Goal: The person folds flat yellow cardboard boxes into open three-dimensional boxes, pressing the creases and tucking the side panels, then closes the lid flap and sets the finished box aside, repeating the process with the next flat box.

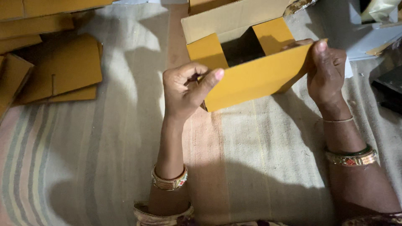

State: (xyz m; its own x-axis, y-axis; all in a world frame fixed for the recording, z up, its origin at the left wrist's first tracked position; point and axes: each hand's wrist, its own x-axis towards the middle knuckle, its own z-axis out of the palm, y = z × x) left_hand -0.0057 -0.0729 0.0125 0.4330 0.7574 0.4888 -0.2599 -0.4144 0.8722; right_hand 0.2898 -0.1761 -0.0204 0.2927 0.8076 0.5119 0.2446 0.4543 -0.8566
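Note:
A yellow cardboard box (255, 75) with open flaps is held above a striped mat, its dark inside facing up and away. My left hand (186, 90) grips the near flap's left corner, thumb pressed on the yellow face. At the near flap's right corner, my right hand (326, 71) pinches the edge, thumb on top. Both wrists wear bangles.
A stack of flat yellow-brown cardboard sheets (63, 67) lies at the left on the striped cloth mat (104, 167). White and gold packaging (372, 25) and a dark object (389, 88) sit at the right edge.

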